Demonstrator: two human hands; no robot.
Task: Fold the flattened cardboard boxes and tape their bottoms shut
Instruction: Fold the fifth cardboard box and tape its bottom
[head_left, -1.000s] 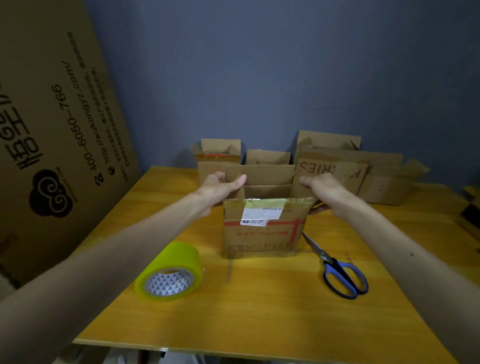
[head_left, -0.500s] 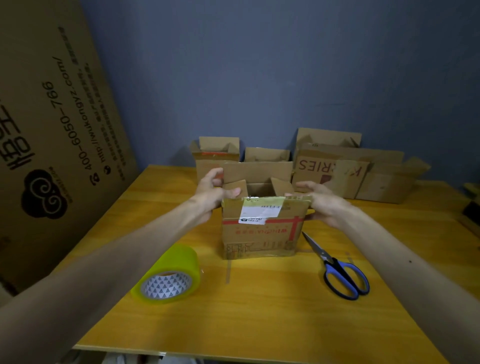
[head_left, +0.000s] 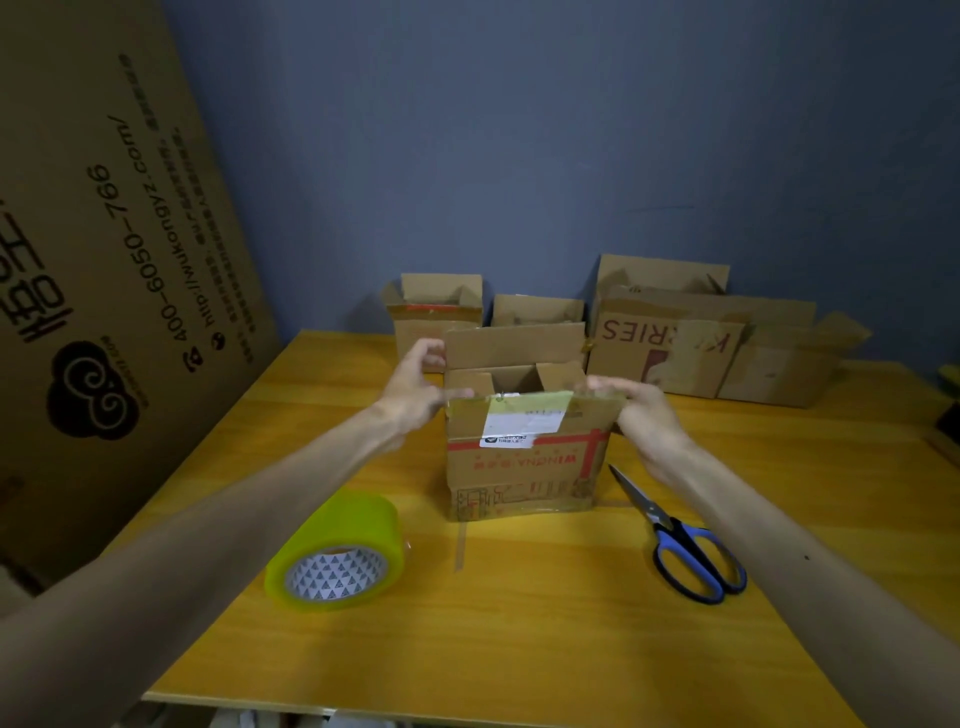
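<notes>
head view: the cardboard box (head_left: 524, 467) stood on the wooden table (head_left: 519, 639), straight ahead of the person and between the two hands, print upside down, so its bottom faced up. its long axis ran left to right across the person. the left hand (head_left: 415, 387) held the upper left corner, thumb laid along the near rim. the right hand (head_left: 644, 415) gripped the right end of the near flap (head_left: 530, 402). the two short side flaps were turned inward, while the far flap (head_left: 514, 348) stood upright, farther away than either hand. closing it would probably mean pulling it towards the person, the left hand being nearer to its edge. the tape roll (head_left: 337, 551) lay nearer the left arm, the scissors (head_left: 685, 545) nearer the right.
</notes>
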